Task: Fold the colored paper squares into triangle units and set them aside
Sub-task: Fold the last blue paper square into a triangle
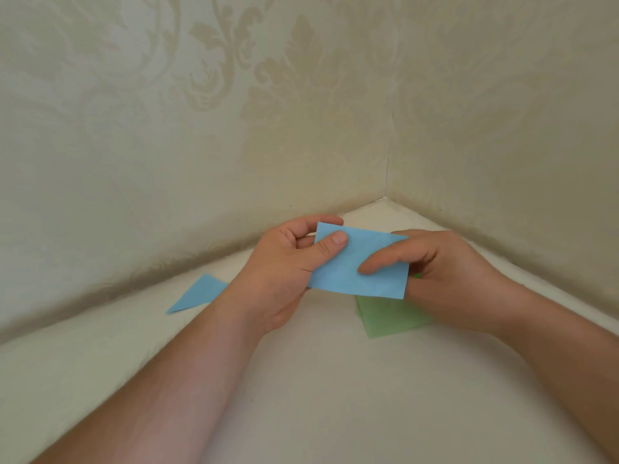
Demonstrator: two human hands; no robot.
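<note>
While both hands, left hand (284, 259) and right hand (435, 272), pinch a blue paper (360, 262) at center frame, fingers curled on it, a diagonal fold seems next.

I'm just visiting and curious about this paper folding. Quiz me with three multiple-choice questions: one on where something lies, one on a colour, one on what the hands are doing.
1. Where does the blue triangle lie?
A. left of the left hand
B. under the right hand
C. taped to the wall

2. What colour is the paper stack on the table?
A. red
B. green
C. yellow

3. How is the blue paper held?
A. lying flat, untouched
B. by one hand only
C. pinched by both hands

Answers: 1 A, it rests on the table beyond the left wrist. 2 B, green sheets show below the right hand. 3 C, a thumb of each hand presses its front.
</note>
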